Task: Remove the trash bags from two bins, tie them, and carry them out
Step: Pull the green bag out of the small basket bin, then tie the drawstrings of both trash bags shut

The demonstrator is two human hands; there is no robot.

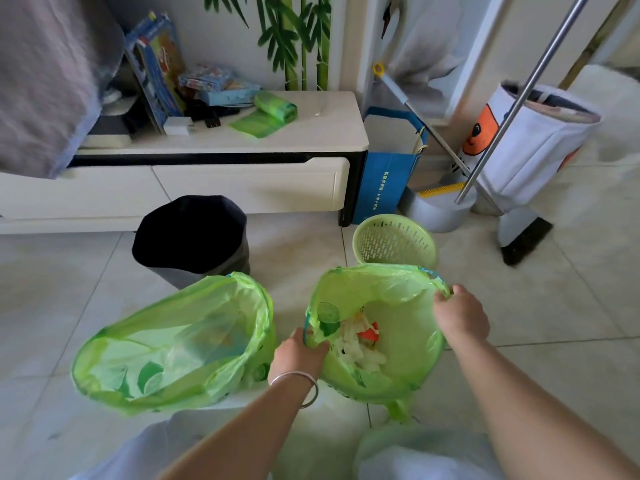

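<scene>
Two translucent green trash bags stand open on the tiled floor. The right bag (398, 299) holds white paper and a red scrap. My left hand (299, 355) pinches its blue drawstring at the left rim. My right hand (460, 315) grips the rim at the right. The left bag (173, 344) lies tilted beside it, mouth open, untouched. Behind them are a dark bin (194, 237) with a black liner and an empty green mesh basket (394, 239).
A low white TV cabinet (214, 174) runs along the wall, with a roll of green bags (275, 105) and boxes on top. To the right stand a blue paper bag (384, 181), a dustpan, a broom (523, 237), a metal pole and a white fabric hamper (533, 140).
</scene>
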